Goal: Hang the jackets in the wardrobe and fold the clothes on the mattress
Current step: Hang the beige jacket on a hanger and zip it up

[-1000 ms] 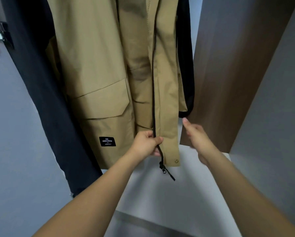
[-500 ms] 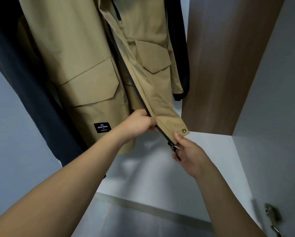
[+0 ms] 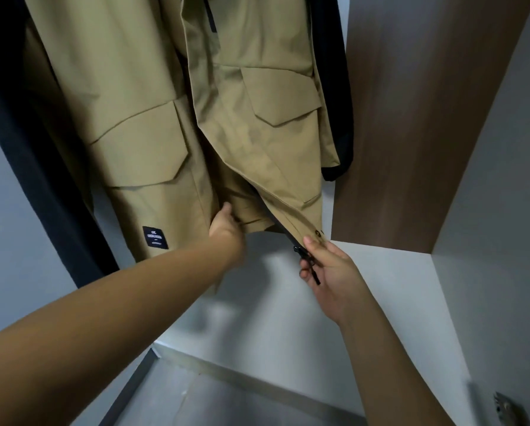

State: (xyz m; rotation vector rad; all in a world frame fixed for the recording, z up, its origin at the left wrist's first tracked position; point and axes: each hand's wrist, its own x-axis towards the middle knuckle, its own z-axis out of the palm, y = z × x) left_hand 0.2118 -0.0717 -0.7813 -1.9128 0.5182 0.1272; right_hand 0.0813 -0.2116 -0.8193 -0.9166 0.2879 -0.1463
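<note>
Two bare forearms reaching up from the bottom of the frame into the wardrobe. Right hand (image 3: pixel 328 272) nearest, thumb and fingers pinched together on the black zipper pull (image 3: pixel 309 265) at the bottom corner of the khaki jacket (image 3: pixel 153 124), just below the brass snap (image 3: pixel 318 232). Left hand (image 3: pixel 225 227) a bit further in, fingers tucked up under the hem of the other front panel, gripping cloth; fingertips hidden behind the fabric. Jacket hanging inside the wardrobe, front open at the bottom, right panel pulled out on a slant toward the right hand. Flap pockets on both panels, small black label (image 3: pixel 155 237) low on the left one. Looks like light, soft, fairly crisp woven cloth: creases and drapes, swings freely, no real weight. Best held at the reinforced zipper edge and hem corners, as now; zipper pull small and probably slippery. Dark garment (image 3: pixel 27 149) hanging left of it, another dark one (image 3: pixel 340 118) behind on the right. Brown wood-grain wardrobe panel (image 3: pixel 411 118) beyond, pale wardrobe floor (image 3: pixel 257 302) below.
</note>
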